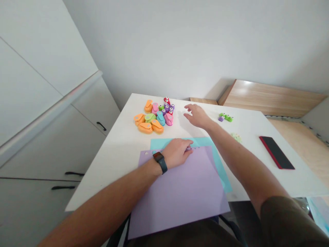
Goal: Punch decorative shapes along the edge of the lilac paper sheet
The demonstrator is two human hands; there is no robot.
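A large purple sheet of paper (pixel 185 192) overhangs the table's front edge, with a row of small punched holes along its far edge. Beneath it lies a turquoise sheet (pixel 223 176). My left hand (pixel 178 151), a dark watch on its wrist, grips the purple sheet's far edge between thumb and fingers. Over the table beyond the sheets, my right hand (pixel 196 115) is raised with its fingers apart and nothing in them. Left of it sits a cluster of orange, pink, green and blue craft punches (pixel 157 126), beside small red, purple and green pieces with eye-like tops (pixel 167 107).
To the right are green and purple eye-topped pieces (pixel 226 117), a pile of pale green paper bits (pixel 235 137) and a black, red-edged flat case (pixel 277 152). White cabinets (pixel 87 137) stand left; a wooden board (pixel 267 97) stands behind the right side.
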